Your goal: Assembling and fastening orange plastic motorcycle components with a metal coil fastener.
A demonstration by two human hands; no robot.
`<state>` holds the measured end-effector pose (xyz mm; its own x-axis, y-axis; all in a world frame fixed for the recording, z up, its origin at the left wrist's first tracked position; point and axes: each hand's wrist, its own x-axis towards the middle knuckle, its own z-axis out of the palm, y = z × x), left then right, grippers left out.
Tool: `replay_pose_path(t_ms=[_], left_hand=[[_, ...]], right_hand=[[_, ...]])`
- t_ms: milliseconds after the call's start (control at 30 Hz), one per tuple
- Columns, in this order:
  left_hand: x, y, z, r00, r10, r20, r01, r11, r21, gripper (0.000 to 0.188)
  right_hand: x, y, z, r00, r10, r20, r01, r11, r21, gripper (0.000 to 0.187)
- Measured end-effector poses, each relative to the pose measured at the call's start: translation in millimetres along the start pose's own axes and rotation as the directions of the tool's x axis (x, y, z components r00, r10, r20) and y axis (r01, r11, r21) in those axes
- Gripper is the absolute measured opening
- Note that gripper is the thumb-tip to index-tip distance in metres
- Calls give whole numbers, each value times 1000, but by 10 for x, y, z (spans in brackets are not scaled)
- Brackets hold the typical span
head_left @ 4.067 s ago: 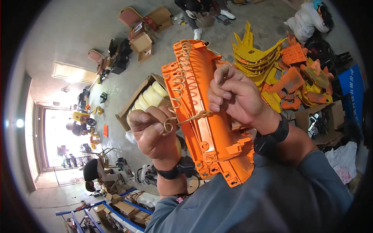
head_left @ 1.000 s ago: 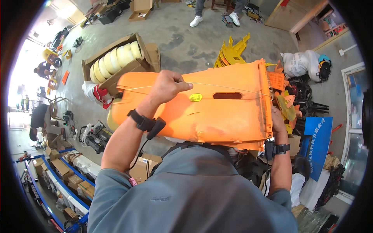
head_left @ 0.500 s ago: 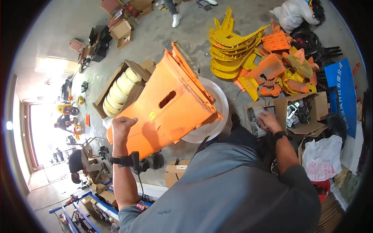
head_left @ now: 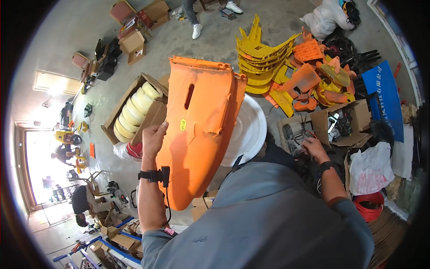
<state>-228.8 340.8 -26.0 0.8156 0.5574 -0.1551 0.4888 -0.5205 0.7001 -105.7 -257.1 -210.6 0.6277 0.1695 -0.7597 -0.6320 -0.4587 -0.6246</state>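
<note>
My left hand (head_left: 153, 138) is closed on the edge of a large orange plastic shell (head_left: 190, 130). The shell stands on end over the floor, with a long slot and a small yellow oval sticker on its face; its rounded end points toward me. Behind it is a white round tub (head_left: 251, 130), partly covered by the shell. My right hand (head_left: 313, 147) is at the right, its fingers curled together beside a grey motor-like part (head_left: 294, 132) with cables. What those fingers hold, if anything, cannot be made out.
Stacked yellow plastic panels (head_left: 257, 67) and a heap of orange and yellow pieces (head_left: 309, 83) lie ahead. A carton of cream-coloured round parts (head_left: 134, 110) stands left, an open carton of small parts (head_left: 360, 119) right. Another person (head_left: 85, 201) crouches far left; someone's legs (head_left: 191, 13) show at top.
The orange shell has turned from a slant to nearly upright, its far end swinging left and its rounded end toward me. My left hand turned with it; my right hand moved slightly nearer me.
</note>
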Motion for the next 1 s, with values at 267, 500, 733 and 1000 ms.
replay_pose_path(t_ms=[267, 500, 733, 1000], left_hand=[[-13, 51, 263, 984, -96, 149, 132, 959, -250, 45], [-15, 185, 426, 968, -95, 233, 145, 967, -209, 43], [69, 283, 922, 944, -138, 300, 193, 967, -165, 34], [196, 419, 1646, 926, -256, 278, 302, 943, -137, 29]], right_hand=[[-490, 198, 422, 999, 37, -30, -34, 996, 84, 19], [-468, 354, 397, 995, 91, -32, -90, 996, 18, 19], [-205, 567, 19, 1000, 1, -9, 0, 996, 87, 22], [-285, 1163, -401, 999, 39, -25, -34, 984, 177, 24]])
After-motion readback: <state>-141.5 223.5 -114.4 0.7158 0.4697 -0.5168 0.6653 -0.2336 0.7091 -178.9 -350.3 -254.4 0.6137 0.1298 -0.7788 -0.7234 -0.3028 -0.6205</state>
